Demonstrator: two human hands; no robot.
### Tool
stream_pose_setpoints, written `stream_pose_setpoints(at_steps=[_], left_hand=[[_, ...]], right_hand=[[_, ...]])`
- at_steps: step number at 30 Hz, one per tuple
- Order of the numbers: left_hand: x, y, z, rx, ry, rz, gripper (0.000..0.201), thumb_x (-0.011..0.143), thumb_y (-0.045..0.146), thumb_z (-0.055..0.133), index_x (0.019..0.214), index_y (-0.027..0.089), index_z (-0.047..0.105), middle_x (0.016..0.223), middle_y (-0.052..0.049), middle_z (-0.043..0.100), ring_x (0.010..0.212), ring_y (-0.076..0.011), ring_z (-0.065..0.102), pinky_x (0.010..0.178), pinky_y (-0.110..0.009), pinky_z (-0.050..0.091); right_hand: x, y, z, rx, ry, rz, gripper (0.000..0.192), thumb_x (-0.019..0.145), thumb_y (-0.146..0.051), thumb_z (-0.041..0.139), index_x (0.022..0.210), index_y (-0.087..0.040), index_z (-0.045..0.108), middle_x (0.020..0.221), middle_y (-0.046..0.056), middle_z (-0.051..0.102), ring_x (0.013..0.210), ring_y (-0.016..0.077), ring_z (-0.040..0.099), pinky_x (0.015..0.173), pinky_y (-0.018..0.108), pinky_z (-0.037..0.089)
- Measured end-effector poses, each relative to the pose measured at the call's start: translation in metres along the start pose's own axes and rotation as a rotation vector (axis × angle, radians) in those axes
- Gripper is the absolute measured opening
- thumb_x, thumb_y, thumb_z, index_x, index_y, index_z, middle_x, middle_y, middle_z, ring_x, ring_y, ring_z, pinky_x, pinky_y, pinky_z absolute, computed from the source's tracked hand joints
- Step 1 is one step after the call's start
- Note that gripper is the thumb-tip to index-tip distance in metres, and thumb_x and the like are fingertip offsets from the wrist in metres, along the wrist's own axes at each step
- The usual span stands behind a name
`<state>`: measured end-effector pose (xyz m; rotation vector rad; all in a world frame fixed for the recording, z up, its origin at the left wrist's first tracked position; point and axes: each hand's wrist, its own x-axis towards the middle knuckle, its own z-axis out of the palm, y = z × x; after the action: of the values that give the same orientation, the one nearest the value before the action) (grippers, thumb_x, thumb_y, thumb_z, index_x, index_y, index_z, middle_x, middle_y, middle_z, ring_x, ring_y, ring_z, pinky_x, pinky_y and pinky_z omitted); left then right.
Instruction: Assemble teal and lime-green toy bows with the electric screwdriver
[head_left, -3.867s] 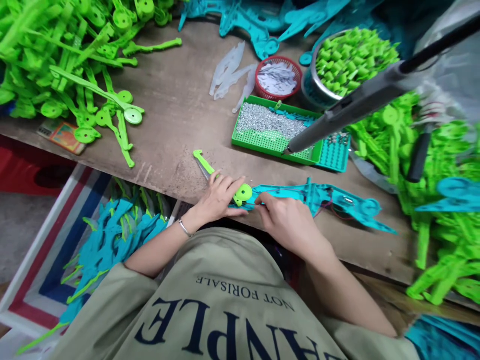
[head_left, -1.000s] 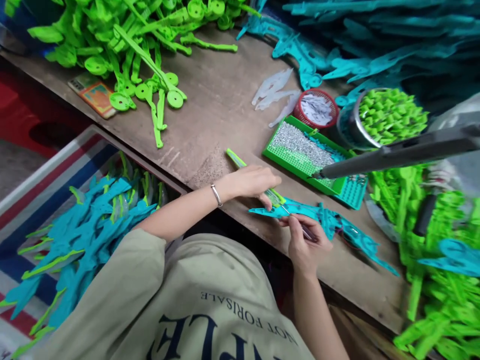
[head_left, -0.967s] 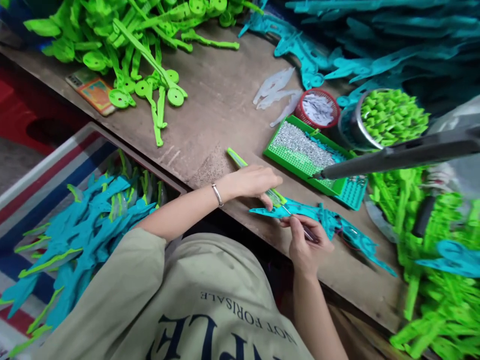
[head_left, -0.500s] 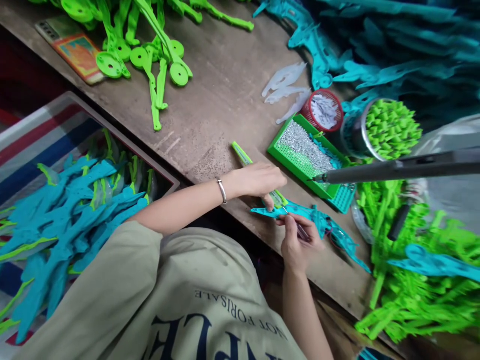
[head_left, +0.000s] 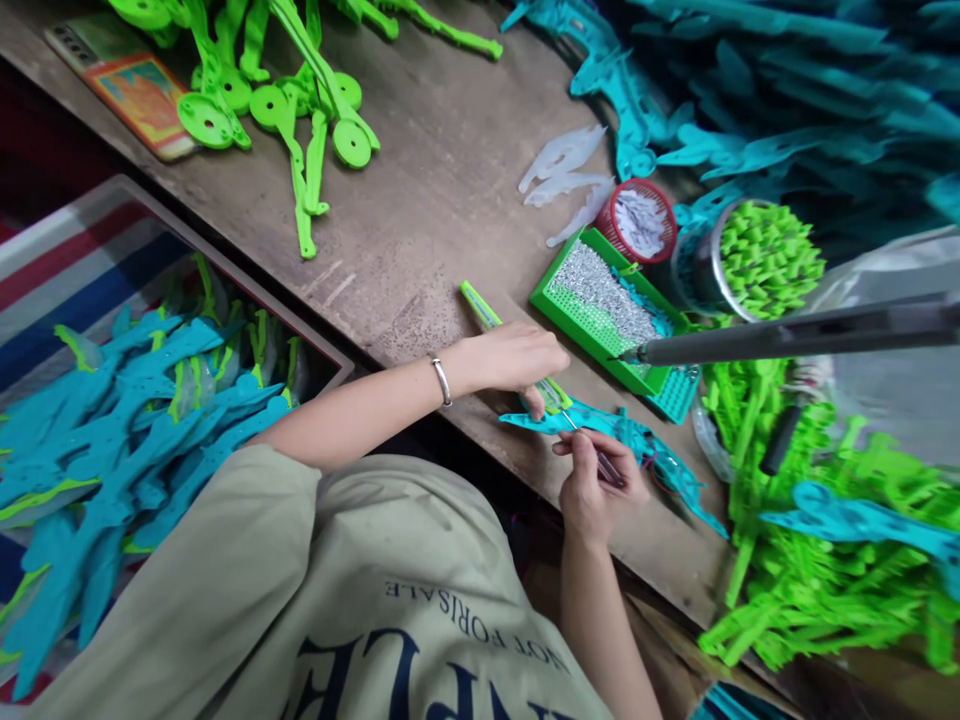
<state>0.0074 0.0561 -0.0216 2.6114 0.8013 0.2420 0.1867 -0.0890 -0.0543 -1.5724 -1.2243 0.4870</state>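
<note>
L hand (head_left: 510, 358) lies palm-down on a green plastic strip (head_left: 495, 325) w/ fingers curled over it, pressing it onto the teal plastic piece (head_left: 622, 440) at the near edge of the wooden table (head_left: 435, 210). R hand (head_left: 596, 480) pinches a thin metal tool (head_left: 592, 455) between thumb & fingers, tip aimed at the spot where green strip meets teal piece, just below the L fingertips.

Just behind the hands: green tray (head_left: 600, 315) of small silver bits, w/ a red basket (head_left: 639, 220) & a metal bowl (head_left: 739, 265) of green bits beyond it. A grey bar (head_left: 787, 335) reaches in from the right, its tip over the tray, close above the work spot. Whitish clear pieces (head_left: 566, 175) lie mid-table. Green parts (head_left: 300, 90) heaped far left, a booklet (head_left: 131, 85) beside them; teal parts (head_left: 750, 90) piled far right, more green parts at the right edge. Below the table edge, left, a box (head_left: 150, 400) of teal & green pieces.
</note>
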Motion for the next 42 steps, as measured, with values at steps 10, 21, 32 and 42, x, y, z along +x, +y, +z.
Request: stream_pose_setpoints(at_steps=[10,21,32,42], left_hand=[[-0.001,0.002,-0.003,0.015,-0.030,-0.007,0.030,0.092,0.037,0.075,0.105,0.011,0.073,0.089,-0.014,0.076,0.086,-0.0255,0.071,0.064,-0.032,0.038],[-0.004,-0.004,0.011,0.020,0.015,0.016,0.044,0.085,0.051,0.080,0.103,0.012,0.069,0.087,-0.014,0.075,0.087,-0.0287,0.072,0.062,-0.033,0.037],[-0.029,-0.010,0.017,-0.024,0.036,0.109,0.043,0.088,0.044,0.078,0.116,0.014,0.065,0.114,-0.014,0.072,0.106,-0.0271,0.066,0.087,-0.034,0.043],[-0.045,-0.002,0.020,0.034,0.103,0.081,0.049,0.094,0.039,0.069,0.136,0.013,0.062,0.120,-0.016,0.071,0.115,-0.0303,0.061,0.110,-0.047,0.036]], right_hand=[[0.008,0.001,0.005,-0.001,-0.037,0.028,0.026,0.084,-0.043,0.079,0.084,-0.018,0.070,0.070,0.002,0.076,0.051,0.0155,0.067,0.055,0.031,0.056],[0.012,0.002,-0.022,0.055,-0.036,-0.035,0.017,0.080,-0.036,0.078,0.078,-0.020,0.072,0.065,0.002,0.073,0.050,0.0176,0.065,0.050,0.031,0.052],[0.100,0.020,-0.030,-0.324,-0.512,-0.447,0.019,0.090,-0.023,0.059,0.093,-0.026,0.078,0.093,0.004,0.081,0.089,0.0242,0.075,0.082,0.042,0.056],[0.111,0.040,-0.010,-0.421,-0.541,-0.526,0.025,0.090,-0.020,0.056,0.096,-0.026,0.079,0.111,0.005,0.080,0.099,0.0252,0.074,0.091,0.050,0.052]])
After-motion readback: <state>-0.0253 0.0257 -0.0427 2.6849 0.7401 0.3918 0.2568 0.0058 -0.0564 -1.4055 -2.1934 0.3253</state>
